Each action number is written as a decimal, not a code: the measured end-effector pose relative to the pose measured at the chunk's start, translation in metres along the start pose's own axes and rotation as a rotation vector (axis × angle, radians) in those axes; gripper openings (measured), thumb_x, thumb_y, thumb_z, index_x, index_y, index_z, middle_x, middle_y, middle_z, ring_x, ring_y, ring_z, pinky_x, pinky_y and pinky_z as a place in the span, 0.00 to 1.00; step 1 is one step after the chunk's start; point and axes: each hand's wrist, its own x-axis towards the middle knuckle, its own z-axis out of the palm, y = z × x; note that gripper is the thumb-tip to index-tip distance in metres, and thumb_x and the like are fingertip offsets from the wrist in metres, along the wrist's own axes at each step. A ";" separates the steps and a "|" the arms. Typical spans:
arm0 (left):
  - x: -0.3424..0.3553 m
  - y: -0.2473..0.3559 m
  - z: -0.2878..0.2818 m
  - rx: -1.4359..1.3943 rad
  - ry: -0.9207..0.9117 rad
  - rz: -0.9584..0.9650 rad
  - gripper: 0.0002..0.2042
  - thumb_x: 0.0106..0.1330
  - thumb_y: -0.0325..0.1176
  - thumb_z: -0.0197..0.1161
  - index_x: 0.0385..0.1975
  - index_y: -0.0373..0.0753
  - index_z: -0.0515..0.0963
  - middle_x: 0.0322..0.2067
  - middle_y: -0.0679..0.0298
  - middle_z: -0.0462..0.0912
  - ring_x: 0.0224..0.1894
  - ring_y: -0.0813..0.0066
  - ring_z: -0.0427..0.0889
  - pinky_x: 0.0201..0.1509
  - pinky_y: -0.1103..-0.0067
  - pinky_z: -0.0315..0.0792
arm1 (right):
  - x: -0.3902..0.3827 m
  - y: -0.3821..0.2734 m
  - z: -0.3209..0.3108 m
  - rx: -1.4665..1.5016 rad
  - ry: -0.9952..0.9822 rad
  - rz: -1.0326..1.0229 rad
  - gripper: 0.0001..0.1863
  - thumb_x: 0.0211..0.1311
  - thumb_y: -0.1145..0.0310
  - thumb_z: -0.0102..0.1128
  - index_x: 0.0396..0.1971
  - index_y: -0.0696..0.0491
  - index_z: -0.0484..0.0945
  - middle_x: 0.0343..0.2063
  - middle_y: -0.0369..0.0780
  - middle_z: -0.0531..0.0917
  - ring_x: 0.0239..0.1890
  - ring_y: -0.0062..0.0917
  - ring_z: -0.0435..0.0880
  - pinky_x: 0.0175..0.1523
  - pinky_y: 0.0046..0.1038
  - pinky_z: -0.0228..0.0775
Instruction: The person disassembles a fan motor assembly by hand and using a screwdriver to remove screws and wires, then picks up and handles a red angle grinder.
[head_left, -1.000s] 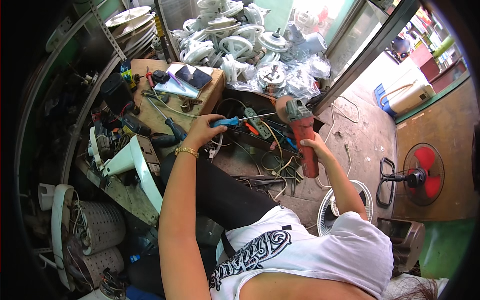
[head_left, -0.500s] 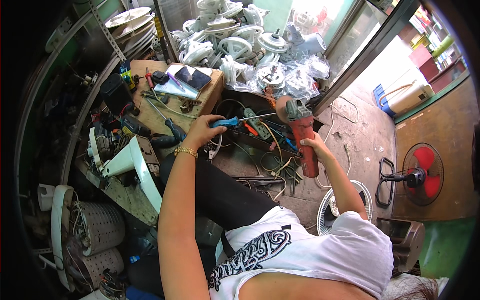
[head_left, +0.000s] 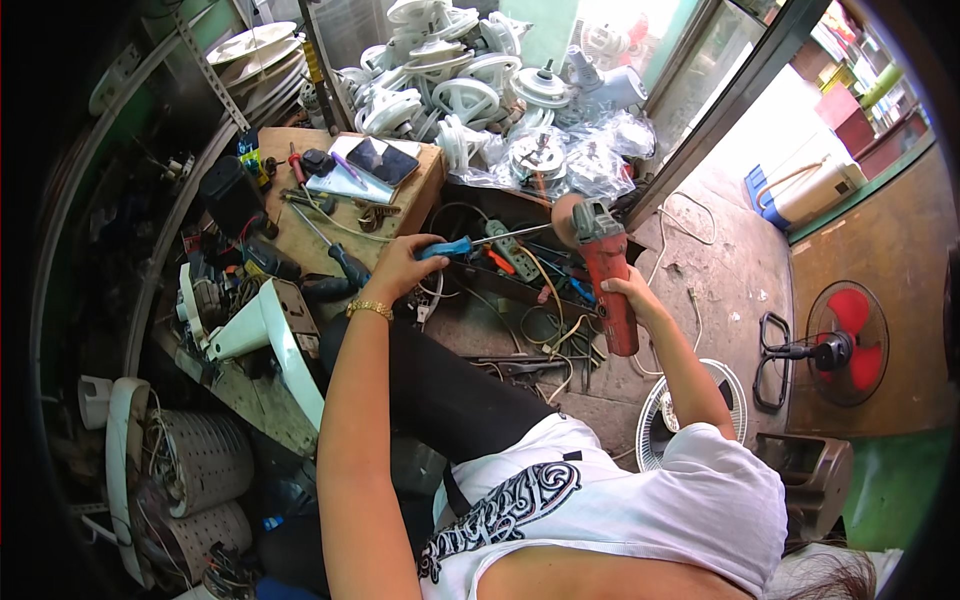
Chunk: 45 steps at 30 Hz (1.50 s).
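Observation:
My left hand (head_left: 408,262) is closed round the blue handle of a screwdriver (head_left: 447,249), its metal shaft (head_left: 510,235) reaching right to the disc (head_left: 564,219) of a red angle grinder. My right hand (head_left: 630,288) grips the body of that grinder (head_left: 606,270). A faint orange streak, like sparks, shows just above the disc. Below the screwdriver lies an open dark box of tools and cords, with a grey power strip (head_left: 505,245) in it. Another screwdriver (head_left: 350,265) rests on the wooden bench (head_left: 285,240) to the left of my left hand.
White plastic motor parts (head_left: 465,95) are piled at the back. A phone (head_left: 380,160) lies on the bench. A standing fan (head_left: 845,345) is at the right, a round white guard (head_left: 725,390) beside my right arm, cords on the floor (head_left: 690,250). White housings (head_left: 240,325) crowd the left.
The view has shifted very slightly, and my left hand with the screwdriver appears a little lower. Both grips and the grinder's position are otherwise nearly the same.

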 end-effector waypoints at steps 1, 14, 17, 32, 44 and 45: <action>0.001 0.000 0.000 -0.017 -0.011 -0.012 0.21 0.58 0.40 0.78 0.50 0.40 0.86 0.35 0.58 0.89 0.36 0.67 0.86 0.45 0.72 0.77 | -0.001 0.000 -0.001 0.003 0.008 -0.004 0.28 0.50 0.64 0.72 0.52 0.57 0.77 0.36 0.38 0.83 0.34 0.22 0.82 0.41 0.27 0.77; 0.002 0.005 0.011 -0.336 -0.025 -0.135 0.17 0.72 0.41 0.65 0.53 0.36 0.83 0.35 0.63 0.85 0.34 0.76 0.80 0.43 0.77 0.75 | -0.018 -0.005 -0.006 0.071 0.095 -0.041 0.27 0.51 0.64 0.71 0.51 0.57 0.73 0.35 0.39 0.82 0.31 0.24 0.83 0.38 0.30 0.79; -0.002 0.011 0.007 -0.386 -0.007 -0.283 0.17 0.74 0.43 0.63 0.54 0.37 0.81 0.30 0.66 0.82 0.28 0.78 0.79 0.30 0.80 0.73 | -0.014 -0.006 0.004 0.088 0.098 -0.068 0.28 0.50 0.63 0.74 0.50 0.57 0.76 0.36 0.39 0.83 0.33 0.23 0.83 0.40 0.30 0.79; -0.003 0.024 0.019 -0.258 -0.095 -0.208 0.19 0.70 0.46 0.68 0.48 0.36 0.85 0.26 0.75 0.77 0.23 0.89 0.71 0.24 0.84 0.62 | 0.003 -0.007 0.015 0.092 0.051 -0.066 0.28 0.50 0.63 0.73 0.51 0.58 0.75 0.36 0.39 0.82 0.33 0.23 0.83 0.41 0.30 0.79; -0.005 0.024 0.021 -0.006 -0.024 -0.103 0.20 0.68 0.42 0.71 0.49 0.30 0.85 0.35 0.62 0.87 0.37 0.80 0.82 0.43 0.78 0.74 | 0.009 -0.004 0.023 0.057 0.054 -0.038 0.28 0.50 0.63 0.73 0.51 0.57 0.74 0.37 0.39 0.82 0.34 0.24 0.83 0.42 0.31 0.79; -0.005 0.022 0.020 -0.005 -0.022 -0.100 0.20 0.67 0.42 0.71 0.49 0.30 0.85 0.35 0.62 0.88 0.36 0.80 0.82 0.42 0.78 0.74 | 0.010 -0.004 0.024 0.062 0.050 -0.038 0.28 0.50 0.63 0.73 0.51 0.57 0.74 0.37 0.39 0.82 0.34 0.24 0.83 0.42 0.31 0.79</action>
